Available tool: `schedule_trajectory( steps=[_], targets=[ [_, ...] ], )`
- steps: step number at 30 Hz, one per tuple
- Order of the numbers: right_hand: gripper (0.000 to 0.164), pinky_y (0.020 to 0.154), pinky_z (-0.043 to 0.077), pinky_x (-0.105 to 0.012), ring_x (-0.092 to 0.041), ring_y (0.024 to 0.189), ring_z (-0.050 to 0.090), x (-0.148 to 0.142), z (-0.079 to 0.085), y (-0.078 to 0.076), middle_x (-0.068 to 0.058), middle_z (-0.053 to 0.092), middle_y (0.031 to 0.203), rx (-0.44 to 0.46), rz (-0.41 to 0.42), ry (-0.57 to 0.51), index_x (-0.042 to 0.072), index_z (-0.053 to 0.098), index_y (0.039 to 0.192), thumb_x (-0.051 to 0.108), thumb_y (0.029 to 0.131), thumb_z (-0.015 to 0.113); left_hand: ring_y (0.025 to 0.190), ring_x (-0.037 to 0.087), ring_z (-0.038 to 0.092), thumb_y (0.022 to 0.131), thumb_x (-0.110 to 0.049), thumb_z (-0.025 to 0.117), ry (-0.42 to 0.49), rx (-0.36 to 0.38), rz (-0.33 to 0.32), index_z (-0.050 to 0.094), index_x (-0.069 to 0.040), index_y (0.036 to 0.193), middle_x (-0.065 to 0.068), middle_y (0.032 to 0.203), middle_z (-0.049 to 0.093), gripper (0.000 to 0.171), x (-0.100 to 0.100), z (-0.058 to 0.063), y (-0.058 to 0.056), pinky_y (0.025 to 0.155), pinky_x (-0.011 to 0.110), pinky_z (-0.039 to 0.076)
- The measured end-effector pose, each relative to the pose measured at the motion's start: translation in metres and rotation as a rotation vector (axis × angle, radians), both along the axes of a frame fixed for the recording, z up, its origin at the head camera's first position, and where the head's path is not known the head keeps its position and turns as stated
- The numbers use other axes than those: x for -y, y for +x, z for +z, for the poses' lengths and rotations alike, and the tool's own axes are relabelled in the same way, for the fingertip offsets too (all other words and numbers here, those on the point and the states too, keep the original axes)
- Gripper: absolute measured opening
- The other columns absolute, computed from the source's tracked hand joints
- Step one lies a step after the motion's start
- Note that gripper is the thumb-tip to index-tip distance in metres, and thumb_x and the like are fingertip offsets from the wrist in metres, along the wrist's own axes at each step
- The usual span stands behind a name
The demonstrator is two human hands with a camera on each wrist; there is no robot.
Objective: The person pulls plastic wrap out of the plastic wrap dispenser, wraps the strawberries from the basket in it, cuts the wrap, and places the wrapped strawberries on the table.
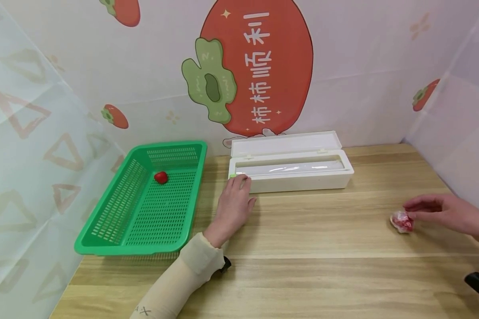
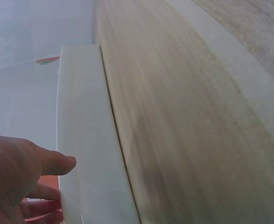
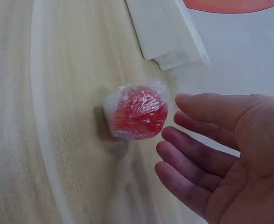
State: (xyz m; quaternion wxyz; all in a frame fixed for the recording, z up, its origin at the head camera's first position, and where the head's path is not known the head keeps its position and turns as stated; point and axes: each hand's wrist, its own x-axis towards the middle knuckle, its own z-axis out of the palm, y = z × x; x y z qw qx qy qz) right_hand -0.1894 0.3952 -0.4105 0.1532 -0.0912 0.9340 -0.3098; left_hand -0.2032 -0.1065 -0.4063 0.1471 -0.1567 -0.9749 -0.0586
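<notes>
We judged the bundle (image 3: pixel 139 114) wrapped; it lay right of the box (image 1: pixel 299 182), our right hand (image 1: pixel 449 214) spread beside it; our left hand (image 1: pixel 233 204), loosely spread at the box's left end, likely needed film (image 1: pixel 291 169) next.

A round red object in crinkled clear film (image 1: pixel 402 221) lay just beyond the right fingers (image 3: pixel 195 147); a long white box (image 1: pixel 303 182) stood open by the left fingers (image 1: pixel 236 185)

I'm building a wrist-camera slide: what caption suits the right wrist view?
Right hand beside a red, film-wrapped object on a wooden table, white box beyond.
</notes>
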Motion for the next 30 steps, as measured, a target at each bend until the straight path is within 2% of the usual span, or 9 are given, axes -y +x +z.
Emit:
schedule_trajectory(
  steps=[4,6,8,11,14,21,25,30],
  targets=[
    [0.042,0.068,0.052,-0.019,0.017,0.084,0.053,0.011,0.011,-0.005,-0.014,0.071,0.114,-0.032,0.002,0.049,-0.003,0.062,0.125,0.028,0.097,0.064,0.125,0.029,0.052,0.089,-0.026,0.074,0.000,0.032,-0.005,0.059,-0.002,0.128,0.012,0.135,0.054,0.049,0.000,0.004,0.000,0.103,0.040,0.050],
    [0.040,0.067,0.052,-0.019,0.017,0.083,0.053,0.019,0.017,-0.009,-0.018,0.070,0.115,-0.075,0.012,0.051,-0.002,0.064,0.123,0.027,0.096,0.065,0.125,0.029,0.053,0.088,-0.026,0.075,-0.001,0.044,-0.011,0.060,-0.001,0.127,0.013,0.135,0.055,0.049,-0.001,0.006,0.000,0.103,0.040,0.050],
    [0.036,0.065,0.051,-0.019,0.016,0.082,0.053,0.029,0.022,-0.013,-0.015,0.072,0.111,-0.128,0.013,0.045,0.001,0.067,0.120,0.027,0.095,0.066,0.124,0.030,0.054,0.088,-0.026,0.075,-0.009,0.058,-0.012,0.061,0.000,0.126,0.014,0.134,0.055,0.049,-0.001,0.008,0.000,0.103,0.041,0.050],
    [0.025,0.065,0.050,-0.018,0.013,0.080,0.056,0.046,0.029,-0.019,-0.001,0.075,0.100,-0.237,0.036,0.035,0.009,0.073,0.111,0.025,0.092,0.071,0.124,0.030,0.054,0.089,-0.026,0.074,-0.027,0.097,-0.002,0.061,0.001,0.126,0.014,0.135,0.055,0.048,-0.002,0.013,-0.001,0.103,0.042,0.050],
    [0.018,0.066,0.050,-0.018,0.011,0.078,0.058,0.066,0.036,-0.026,0.005,0.075,0.096,-0.308,0.072,0.071,0.016,0.075,0.105,0.026,0.091,0.072,0.124,0.031,0.055,0.089,-0.025,0.073,-0.026,0.144,-0.002,0.063,0.002,0.123,0.015,0.135,0.056,0.044,-0.003,0.019,-0.002,0.104,0.042,0.049],
    [0.016,0.069,0.053,-0.020,0.002,0.080,0.062,0.108,0.044,-0.044,-0.001,0.076,0.099,-0.394,0.148,0.110,0.016,0.076,0.104,0.026,0.093,0.069,0.115,0.028,0.061,0.093,-0.018,0.068,-0.003,0.225,-0.007,0.066,-0.001,0.114,0.012,0.126,0.063,0.028,-0.005,0.035,-0.008,0.097,0.039,0.054],
    [0.019,0.072,0.054,-0.022,-0.012,0.086,0.067,0.122,0.046,-0.053,-0.005,0.076,0.101,-0.411,0.153,0.090,0.013,0.076,0.106,0.025,0.095,0.067,0.115,0.028,0.060,0.094,-0.017,0.066,-0.008,0.214,0.005,0.066,-0.001,0.118,0.012,0.126,0.064,0.029,-0.003,0.040,-0.013,0.097,0.039,0.054],
    [0.019,0.075,0.057,-0.036,-0.024,0.090,0.069,0.135,0.046,-0.066,-0.011,0.075,0.104,-0.449,0.170,0.078,0.010,0.074,0.109,0.019,0.096,0.064,0.116,0.027,0.059,0.092,-0.021,0.069,-0.015,0.167,0.047,0.065,-0.003,0.123,0.011,0.128,0.062,0.036,0.002,0.040,-0.022,0.098,0.040,0.054]
  ],
)
